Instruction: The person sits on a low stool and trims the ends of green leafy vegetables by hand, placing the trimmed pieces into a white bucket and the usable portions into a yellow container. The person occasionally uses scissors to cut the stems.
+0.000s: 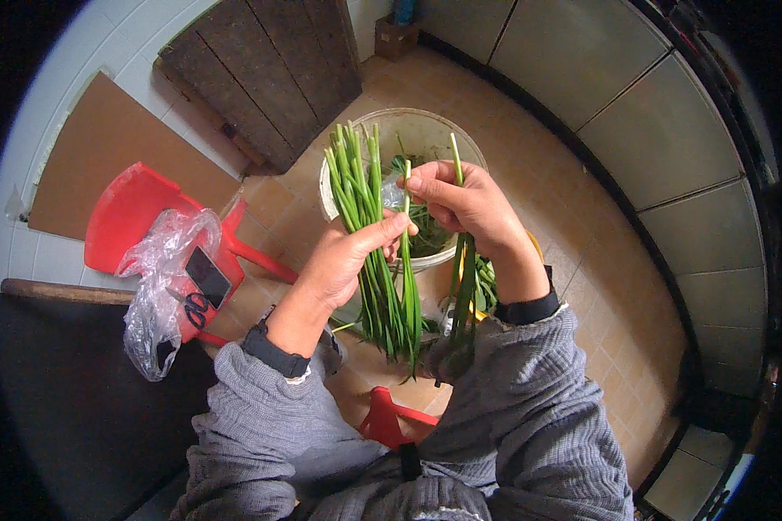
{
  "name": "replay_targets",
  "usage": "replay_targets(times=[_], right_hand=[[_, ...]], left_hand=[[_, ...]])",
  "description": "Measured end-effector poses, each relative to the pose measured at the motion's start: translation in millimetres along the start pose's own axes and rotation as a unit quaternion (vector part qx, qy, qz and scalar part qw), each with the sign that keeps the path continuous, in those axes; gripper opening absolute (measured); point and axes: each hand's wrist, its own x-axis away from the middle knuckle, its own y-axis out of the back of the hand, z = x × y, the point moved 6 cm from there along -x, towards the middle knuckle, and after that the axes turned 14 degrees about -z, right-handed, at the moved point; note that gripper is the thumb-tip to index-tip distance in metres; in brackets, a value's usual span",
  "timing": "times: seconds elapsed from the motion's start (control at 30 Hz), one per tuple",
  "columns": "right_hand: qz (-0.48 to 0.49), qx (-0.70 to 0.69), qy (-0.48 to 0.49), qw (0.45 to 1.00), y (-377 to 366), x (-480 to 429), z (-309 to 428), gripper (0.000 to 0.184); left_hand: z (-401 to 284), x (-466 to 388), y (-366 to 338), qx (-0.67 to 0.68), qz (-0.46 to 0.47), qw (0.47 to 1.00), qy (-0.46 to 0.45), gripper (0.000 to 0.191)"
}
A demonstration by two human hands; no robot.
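Note:
My left hand (345, 251) grips a bunch of garlic chives (355, 189), pale cut ends up and green leaves hanging. Between its thumb and fingers one single chive stalk (412, 286) stands apart from the bunch. My right hand (476, 205) pinches the pale upper end of that stalk between thumb and forefinger. Another chive stalk (467, 273) passes through the curled fingers of the right hand, its leaves dangling below. Beneath both hands is a whitish plastic bucket (472, 140), holding green plant scraps (430, 241) and a piece of clear plastic.
At left a red plastic chair (114, 228) bears a clear plastic bag (146, 312), a smartphone (208, 277) and dark-handled scissors (195, 309). More greens (487, 283) lie by my right wrist, partly hidden. A wooden panel (267, 71) and a cardboard sheet (124, 163) lean against the tiled wall.

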Motion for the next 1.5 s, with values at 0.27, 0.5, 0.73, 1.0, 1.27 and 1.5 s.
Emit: replay_targets(times=[0.27, 0.5, 0.73, 1.0, 1.27, 1.5], right_hand=[[0.013, -0.045, -0.001, 0.999, 0.6, -1.4, -0.9, 0.019], [-0.012, -0.053, 0.089, 0.995, -1.8, -0.5, 6.6, 0.017], [-0.233, 0.173, 0.248, 0.924, 15.3, -5.0, 13.2, 0.016], [-0.283, 0.23, 0.229, 0.902, 31.0, -12.3, 3.6, 0.021], [-0.145, 0.108, 0.08, 0.98, 17.6, -5.5, -0.7, 0.028], [-0.067, -0.06, 0.073, 0.993, -7.0, -0.3, -3.5, 0.024]], left_hand=[[-3.8, 2.5, -4.7, 0.042, 0.029, 0.999, 0.007, 0.022], [7.6, -2.8, -4.9, 0.115, 0.069, 0.988, 0.076, 0.024], [13.3, -6.4, -2.4, 0.152, 0.074, 0.98, 0.11, 0.023], [11.6, -6.7, 3.2, 0.085, 0.032, 0.993, 0.075, 0.024], [6.9, -4.1, 0.3, 0.084, 0.024, 0.992, 0.091, 0.022], [7.6, -0.3, -9.6, 0.131, 0.079, 0.982, 0.111, 0.02]])
